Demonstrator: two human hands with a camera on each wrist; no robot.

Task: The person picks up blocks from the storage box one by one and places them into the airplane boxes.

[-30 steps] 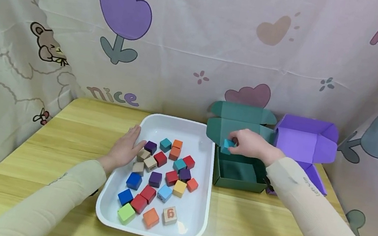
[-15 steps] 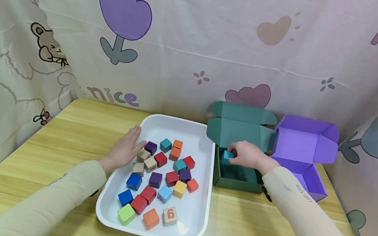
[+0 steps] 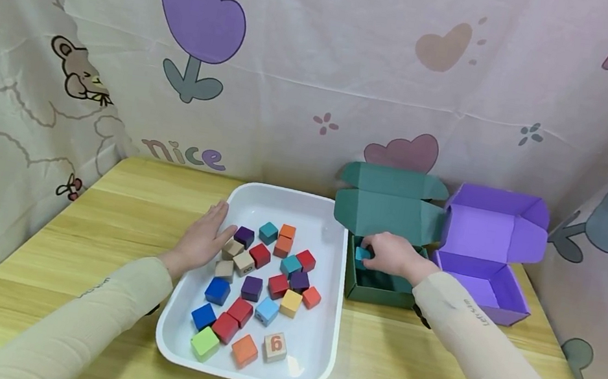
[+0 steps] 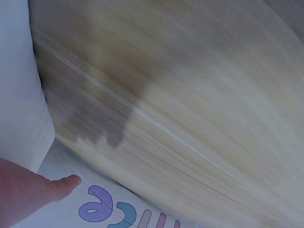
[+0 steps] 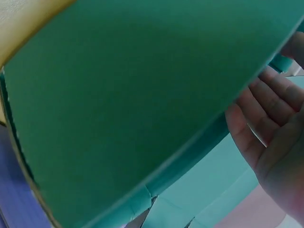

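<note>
My right hand point(image 3: 393, 255) pinches a bright blue block point(image 3: 361, 257) between thumb and fingers, low inside the left part of the open green box point(image 3: 382, 297). In the right wrist view the box wall point(image 5: 133, 104) covers much of the scene, and the fingertips of the right hand point(image 5: 275, 123) go behind its edge. My left hand point(image 3: 198, 242) rests with straight fingers on the left rim of the white tray point(image 3: 319, 375). Only part of the left hand point(image 4: 28, 192) shows in the left wrist view, beside the tray wall point(image 4: 19, 85).
Several coloured cubes lie scattered in the tray, among them a lime cube point(image 3: 205, 344) and a numbered wooden cube point(image 3: 275, 347). To the right of the green box stands an open purple box point(image 3: 503, 314). A printed cloth point(image 3: 295, 51) hangs behind the wooden table point(image 3: 67, 233).
My right hand has lowered the blue block from above the green box's opening down into it. The left hand stays on the tray rim.
</note>
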